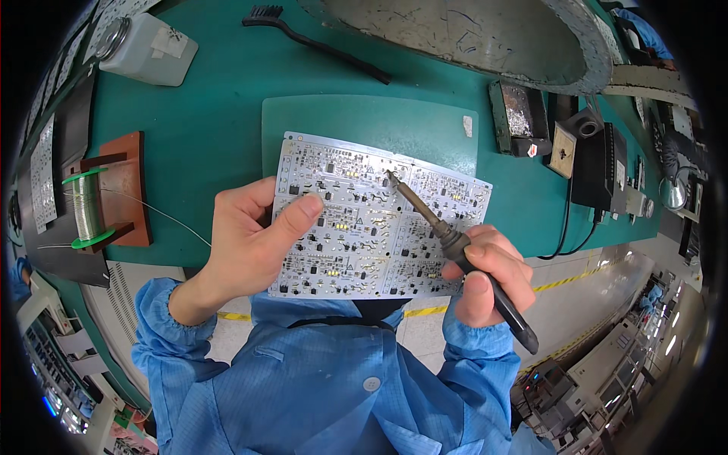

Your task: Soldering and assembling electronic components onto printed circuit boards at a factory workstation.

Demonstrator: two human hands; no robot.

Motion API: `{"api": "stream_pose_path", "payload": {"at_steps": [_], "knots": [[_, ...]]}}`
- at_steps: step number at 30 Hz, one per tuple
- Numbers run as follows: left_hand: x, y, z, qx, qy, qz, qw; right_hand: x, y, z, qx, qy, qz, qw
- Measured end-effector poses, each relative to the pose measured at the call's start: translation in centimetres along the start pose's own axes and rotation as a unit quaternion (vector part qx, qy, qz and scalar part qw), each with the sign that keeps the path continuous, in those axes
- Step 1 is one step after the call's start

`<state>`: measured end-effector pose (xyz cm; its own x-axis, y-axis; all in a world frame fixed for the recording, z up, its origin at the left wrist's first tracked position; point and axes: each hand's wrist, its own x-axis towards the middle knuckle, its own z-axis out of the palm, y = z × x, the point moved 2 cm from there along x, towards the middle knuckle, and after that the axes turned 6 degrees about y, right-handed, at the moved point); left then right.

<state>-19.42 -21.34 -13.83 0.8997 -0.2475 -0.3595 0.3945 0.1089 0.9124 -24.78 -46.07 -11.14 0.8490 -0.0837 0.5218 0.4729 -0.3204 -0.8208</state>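
A white circuit board panel, crowded with small components, is tilted over the near edge of the green bench. My left hand grips its left side, thumb on the top face and the other fingers hidden beneath. In my right hand is a soldering iron, held by its black handle like a pen. The iron's tip reaches the upper middle of the board; whether it touches a joint I cannot tell. A spool of solder wire with green flanges sits on a brown stand to the left, its loose wire running toward my left hand.
Under the board's far part lies a green mat. A black brush and a white bottle are farther back. At the right stand a soldering iron holder, a dark metal box and a black unit with cables. A large round lamp or magnifier overhangs the back.
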Motion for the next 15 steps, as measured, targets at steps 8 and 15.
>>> {"api": "stream_pose_path", "payload": {"at_steps": [8, 15], "knots": [[0.0, 0.2, 0.2, -0.008, 0.011, -0.007, 1.000, -0.2, -0.2, -0.2, -0.023, 0.020, 0.005, 1.000], [0.2, 0.1, 0.0, 0.006, 0.015, -0.011, 1.000, -0.9, -1.3, -0.5, -0.012, -0.018, -0.017, 1.000]]}}
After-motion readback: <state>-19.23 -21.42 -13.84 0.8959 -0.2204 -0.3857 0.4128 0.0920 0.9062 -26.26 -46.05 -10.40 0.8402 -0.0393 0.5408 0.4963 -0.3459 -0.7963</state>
